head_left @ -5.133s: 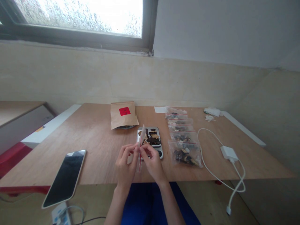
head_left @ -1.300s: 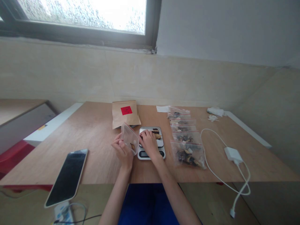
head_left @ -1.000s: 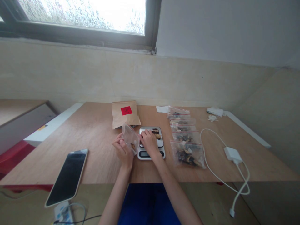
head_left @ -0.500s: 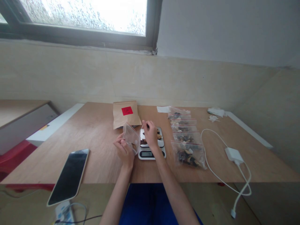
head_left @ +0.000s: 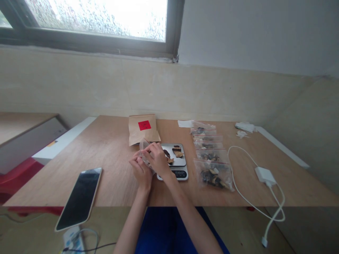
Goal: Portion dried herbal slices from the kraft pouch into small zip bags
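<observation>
My left hand [head_left: 141, 173] is closed on a small clear zip bag [head_left: 143, 144], holding it tilted just left of the scale. At the bag's mouth is my right hand [head_left: 158, 158], its fingers pinched together; whatever lies between them is hidden. The white digital kitchen scale [head_left: 182, 162] sits partly under my right hand and wrist. Several dried slices [head_left: 178, 154], dark brown and tan, rest on its pan. Most of the bag and its contents are covered by my fingers.
Behind the bag stands a brown paper pouch [head_left: 135, 132] with a red label. Several filled zip bags [head_left: 213, 176] lie in a row right of the scale. A phone [head_left: 79, 199] overhangs the front edge at left; a white charger [head_left: 265, 175] with cable lies far right.
My right hand has moved left from above the scale pan, where it pinched a dark piece, to the mouth of the bag. The left hand still holds the bag in nearly the same place.
</observation>
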